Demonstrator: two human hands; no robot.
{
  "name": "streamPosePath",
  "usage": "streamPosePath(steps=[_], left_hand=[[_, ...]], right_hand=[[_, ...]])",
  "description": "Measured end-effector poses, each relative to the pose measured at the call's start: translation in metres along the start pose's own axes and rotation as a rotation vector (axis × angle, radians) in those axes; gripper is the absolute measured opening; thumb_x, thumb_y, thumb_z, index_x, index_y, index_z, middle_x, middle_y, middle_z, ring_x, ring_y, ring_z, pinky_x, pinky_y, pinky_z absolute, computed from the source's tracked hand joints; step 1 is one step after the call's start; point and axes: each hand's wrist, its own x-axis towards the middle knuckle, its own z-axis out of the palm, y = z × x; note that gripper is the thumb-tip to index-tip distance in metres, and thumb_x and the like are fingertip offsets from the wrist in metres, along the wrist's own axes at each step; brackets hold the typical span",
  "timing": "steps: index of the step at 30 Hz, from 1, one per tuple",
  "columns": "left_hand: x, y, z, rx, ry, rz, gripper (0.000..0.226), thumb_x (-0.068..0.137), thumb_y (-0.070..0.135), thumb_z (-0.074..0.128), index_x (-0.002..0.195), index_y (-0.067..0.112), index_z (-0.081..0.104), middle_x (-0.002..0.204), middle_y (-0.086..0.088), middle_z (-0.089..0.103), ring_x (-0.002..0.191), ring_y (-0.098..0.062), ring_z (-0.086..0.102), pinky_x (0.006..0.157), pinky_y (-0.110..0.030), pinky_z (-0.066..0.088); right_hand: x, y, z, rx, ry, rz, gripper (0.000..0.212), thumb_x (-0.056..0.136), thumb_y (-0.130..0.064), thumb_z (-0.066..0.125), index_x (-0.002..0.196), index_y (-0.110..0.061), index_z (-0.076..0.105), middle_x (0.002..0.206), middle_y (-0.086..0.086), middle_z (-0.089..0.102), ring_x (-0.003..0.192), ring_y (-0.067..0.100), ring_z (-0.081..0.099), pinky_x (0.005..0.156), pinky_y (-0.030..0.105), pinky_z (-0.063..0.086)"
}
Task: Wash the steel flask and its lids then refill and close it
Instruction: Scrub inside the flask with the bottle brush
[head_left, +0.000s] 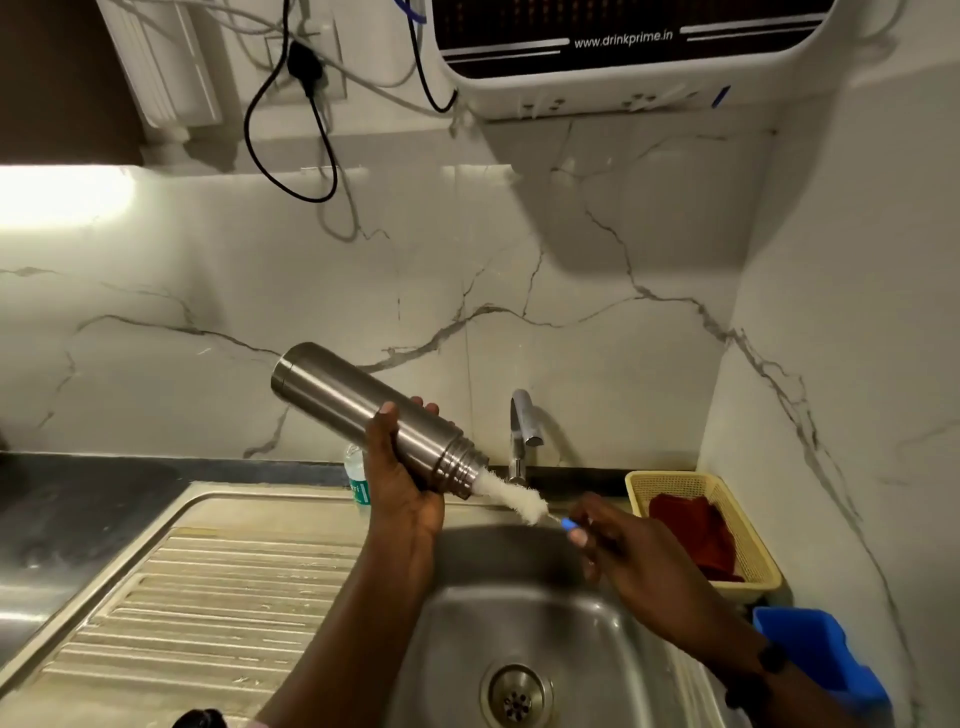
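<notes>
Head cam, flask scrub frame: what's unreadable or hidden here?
- Inside of the steel flask: mouth faces away, plugged by the white bottle brush.
- Brush handle: covered by the right hand, motion-blurred.
- Plastic bottle: mostly behind the left hand.
- Blue container: partly behind the right forearm.
- Lids: not in view.

The left hand is up in front, with the arm reaching in from the bottom. Its thumb points up and its fingers curl round the flask, gripping it tight near the open end. The right hand reaches in from the lower right, and its fingers pinch the blue handle of the brush, close beside the left hand.
</notes>
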Motion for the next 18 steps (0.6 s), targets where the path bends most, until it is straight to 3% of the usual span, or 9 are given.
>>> streamPosePath(steps=[3, 5, 8, 10, 13, 18], left_hand=[[-0.001, -0.007, 0.002, -0.039, 0.018, 0.010, 0.103, 0.026, 0.045, 0.097, 0.117, 0.014, 0.061, 0.093, -0.005, 0.072, 0.082, -0.020, 0.072, 0.073, -0.039, 0.062], [-0.001, -0.005, 0.001, -0.050, 0.015, 0.000, 0.098, 0.031, 0.047, 0.095, 0.117, 0.014, 0.061, 0.095, -0.005, 0.072, 0.084, -0.021, 0.071, 0.079, -0.041, 0.059], [-0.013, -0.014, 0.005, -0.035, 0.014, -0.056, 0.067, 0.064, 0.041, 0.079, 0.121, 0.012, 0.059, 0.100, -0.008, 0.069, 0.087, -0.022, 0.069, 0.074, -0.039, 0.062], [-0.022, -0.025, 0.011, -0.012, -0.023, -0.101, 0.077, 0.057, 0.040, 0.087, 0.121, 0.009, 0.060, 0.092, -0.009, 0.073, 0.083, -0.023, 0.072, 0.066, -0.036, 0.062], [-0.015, -0.023, 0.015, 0.011, -0.061, -0.090, 0.105, 0.033, 0.046, 0.096, 0.123, 0.007, 0.059, 0.092, -0.009, 0.073, 0.082, -0.024, 0.073, 0.067, -0.036, 0.061], [0.010, 0.018, 0.004, -0.011, -0.082, 0.001, 0.096, 0.035, 0.048, 0.094, 0.117, 0.010, 0.061, 0.089, -0.007, 0.071, 0.078, -0.022, 0.071, 0.067, -0.034, 0.060]], right_hand=[[0.009, -0.003, 0.004, -0.093, 0.088, -0.035, 0.013, 0.099, -0.033, 0.053, 0.109, -0.032, 0.061, 0.069, -0.021, 0.054, 0.068, -0.003, 0.056, 0.064, 0.014, 0.043], [0.012, -0.008, 0.002, -0.088, 0.067, -0.051, 0.010, 0.100, -0.034, 0.051, 0.098, -0.030, 0.060, 0.066, -0.016, 0.053, 0.064, 0.002, 0.054, 0.062, 0.023, 0.044], [0.018, -0.023, 0.006, 0.035, -0.040, -0.005, 0.019, 0.101, -0.036, 0.048, 0.092, -0.024, 0.060, 0.070, -0.006, 0.059, 0.062, 0.006, 0.054, 0.065, 0.035, 0.047], [0.022, -0.034, 0.015, 0.232, -0.114, 0.058, 0.024, 0.102, -0.034, 0.047, 0.094, -0.018, 0.062, 0.072, -0.002, 0.061, 0.059, 0.008, 0.052, 0.059, 0.029, 0.045], [0.018, -0.043, 0.012, 0.481, -0.145, 0.159, 0.033, 0.104, -0.031, 0.043, 0.086, -0.011, 0.061, 0.060, -0.005, 0.054, 0.053, 0.007, 0.047, 0.052, 0.018, 0.040], [-0.010, -0.018, -0.011, 0.486, -0.244, 0.191, 0.042, 0.102, -0.041, 0.042, 0.079, -0.013, 0.062, 0.056, -0.002, 0.047, 0.051, 0.007, 0.042, 0.048, 0.018, 0.033]])
